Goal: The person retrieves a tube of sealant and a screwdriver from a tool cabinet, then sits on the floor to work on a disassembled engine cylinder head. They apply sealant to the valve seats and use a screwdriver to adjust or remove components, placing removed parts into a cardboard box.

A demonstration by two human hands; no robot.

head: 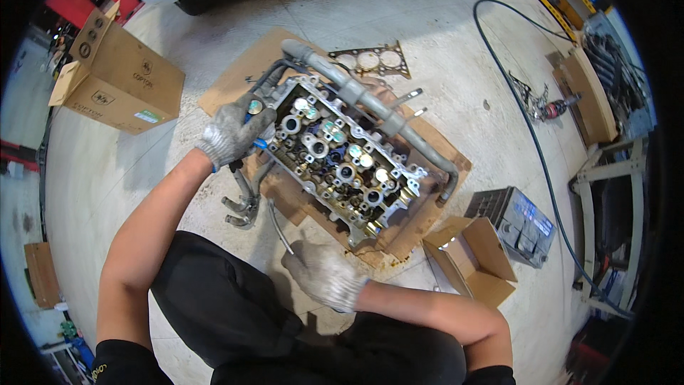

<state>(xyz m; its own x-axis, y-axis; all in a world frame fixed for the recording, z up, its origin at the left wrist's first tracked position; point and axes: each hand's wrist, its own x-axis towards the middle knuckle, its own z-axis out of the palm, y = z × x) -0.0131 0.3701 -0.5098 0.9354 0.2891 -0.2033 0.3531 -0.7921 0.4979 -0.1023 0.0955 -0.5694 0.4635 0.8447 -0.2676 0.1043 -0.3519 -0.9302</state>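
A cylinder head (342, 166) lies in front of me on flattened cardboard, its valve side up. Several shiny round bucket tappets (365, 160) sit in its bores. At its left end is my left hand (235, 128), in a grey knit glove, with a small round metal piece (255, 107) held at the fingers; it resembles those tappets. Something blue (260, 143) shows below those fingers, mostly hidden. My right hand (323, 275), also gloved, is closed around a slender curved metal tool (280, 227). That tool's tip points up towards the cardboard, apart from the head.
A grey metal pipe (368, 101) runs along the head's far side. Beyond lies a head gasket (371, 60). An open carton (470, 264) and a car battery (515, 224) stand at right. A black hose (534, 139) crosses the floor. A large box (125, 72) stands left.
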